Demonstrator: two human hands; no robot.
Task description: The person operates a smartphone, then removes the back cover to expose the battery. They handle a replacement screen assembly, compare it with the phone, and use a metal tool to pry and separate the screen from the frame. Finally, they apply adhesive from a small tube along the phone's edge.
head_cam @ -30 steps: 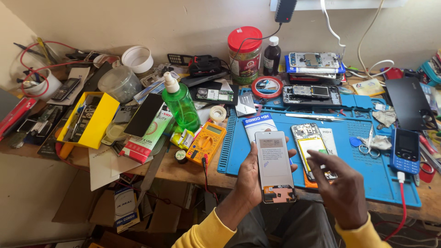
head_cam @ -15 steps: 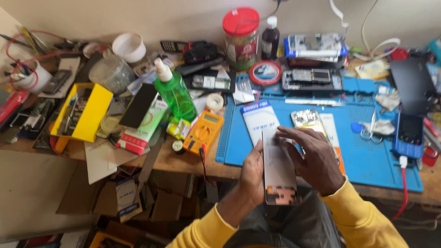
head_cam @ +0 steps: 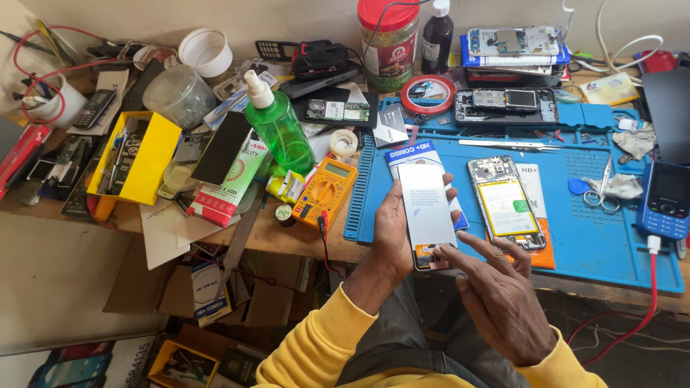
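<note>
So we've got a phone screen panel (head_cam: 428, 208) in our left hand (head_cam: 394, 237), fingers wrapped around its edges and holding it up flat, just over the near edge of the blue work mat (head_cam: 611, 244). Our right hand (head_cam: 503, 302) is loose and open, not holding anything, with the index fingertip touching the bottom corner of the panel where the little orange flex bit is. Right beside the panel on the mat sits an opened phone (head_cam: 507, 202) with its back off and the battery showing, lying on top of an orange and white box. There's a white and blue box (head_cam: 410, 154) partly hidden behind the panel too. To the left of our hand there's a yellow multimeter (head_cam: 325, 190) on the bare wood, and next to that a green spray bottle (head_cam: 277, 122) standing upright. Farther left is a yellow tray (head_cam: 154, 154) full of bits. On the right side of the mat we can see a small pair of scissors (head_cam: 602, 188) and a blue keypad phone (head_cam: 665, 200) at the mat's edge with a red cable coming off it. Tweezers (head_cam: 510, 144) lie across the mat's upper part, and a red-lidded jar (head_cam: 388, 39) stands at the back by the wall.
</note>
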